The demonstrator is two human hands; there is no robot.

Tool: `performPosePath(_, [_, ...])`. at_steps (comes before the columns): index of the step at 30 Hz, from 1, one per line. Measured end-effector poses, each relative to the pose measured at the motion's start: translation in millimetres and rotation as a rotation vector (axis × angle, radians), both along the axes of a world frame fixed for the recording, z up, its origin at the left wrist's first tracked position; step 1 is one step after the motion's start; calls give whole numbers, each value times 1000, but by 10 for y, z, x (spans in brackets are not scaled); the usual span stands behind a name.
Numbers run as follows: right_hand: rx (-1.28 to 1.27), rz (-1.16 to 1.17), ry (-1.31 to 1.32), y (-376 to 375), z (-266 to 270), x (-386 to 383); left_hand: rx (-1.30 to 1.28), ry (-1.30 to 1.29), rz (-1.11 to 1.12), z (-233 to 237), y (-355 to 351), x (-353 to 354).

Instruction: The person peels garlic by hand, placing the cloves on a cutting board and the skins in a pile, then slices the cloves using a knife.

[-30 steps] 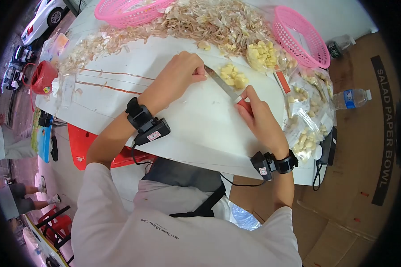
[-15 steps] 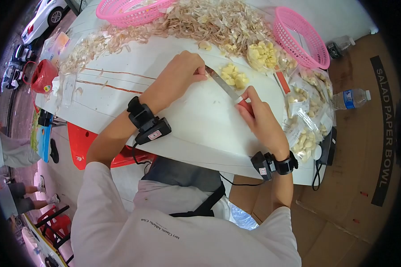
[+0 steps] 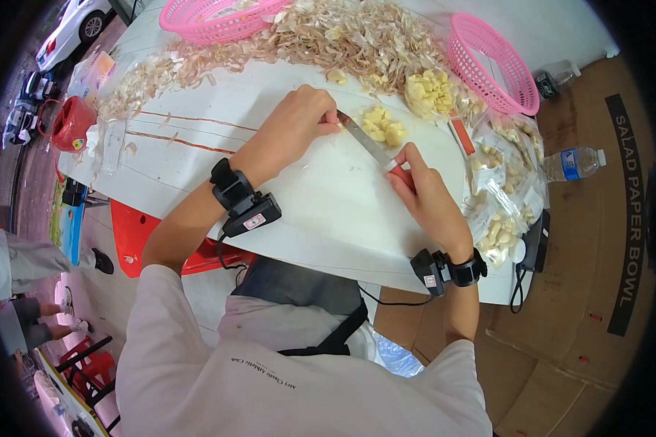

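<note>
My right hand (image 3: pixel 423 186) is closed round the reddish handle of a small knife (image 3: pixel 368 143). The blade slants up and left across the white tabletop (image 3: pixel 328 189), its tip at the fingers of my left hand (image 3: pixel 295 120). Those fingers are pinched together; whatever lies between them is too small and covered to make out. Just beyond the blade lies a little pile of pale yellow peeled garlic cloves (image 3: pixel 384 126). More peeled cloves (image 3: pixel 430 93) sit in a heap farther back. Both wrists wear black strapped devices.
A broad mound of garlic skins (image 3: pixel 357 36) covers the back of the table. Pink baskets (image 3: pixel 492 62) stand at the rear. Plastic bags of garlic (image 3: pixel 499 182), a water bottle (image 3: pixel 576 164) and a cardboard box (image 3: pixel 561 291) are on the right. A red container (image 3: pixel 74 124) stands left.
Both hands and the knife hold nearly the same position. In the left background, a person's legs and shoe have shifted to the right.
</note>
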State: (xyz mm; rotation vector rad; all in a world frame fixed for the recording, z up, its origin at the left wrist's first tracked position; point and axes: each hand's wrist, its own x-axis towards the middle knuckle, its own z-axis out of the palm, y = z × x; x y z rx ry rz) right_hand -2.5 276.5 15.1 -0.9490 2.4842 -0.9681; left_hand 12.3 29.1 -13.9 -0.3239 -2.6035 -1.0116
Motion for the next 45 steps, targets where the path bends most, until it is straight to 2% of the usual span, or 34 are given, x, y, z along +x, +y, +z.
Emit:
performPosePath(5, [-2, 2, -4, -1, 2, 0, -23, 83, 3, 12, 5, 20])
performPosePath(13, [3, 2, -28, -13, 19, 5, -55, 4, -17, -10, -25, -11])
performPosePath(22, [-62, 17, 87, -56, -52, 32, -42, 46, -22, -11, -4, 9])
performPosePath(24, [5, -8, -25, -26, 42, 37, -38, 48, -17, -4, -10, 15])
performPosePath(31, [-45, 16, 61, -45, -36, 42, -25, 26, -20, -27, -1, -41])
performPosePath(33, [1, 14, -31, 2, 54, 41, -47, 75, -24, -17, -20, -48])
performPosePath(37, [-1, 13, -47, -22, -2, 16, -39, -14, -29, -7, -22, -48])
performPosePath(39, [-24, 24, 38, -68, -41, 31, -50, -15, -34, -34, -11, -66])
performPosePath(45, [-10, 38, -4, -11, -14, 1, -70, 83, -28, -5, -21, -27])
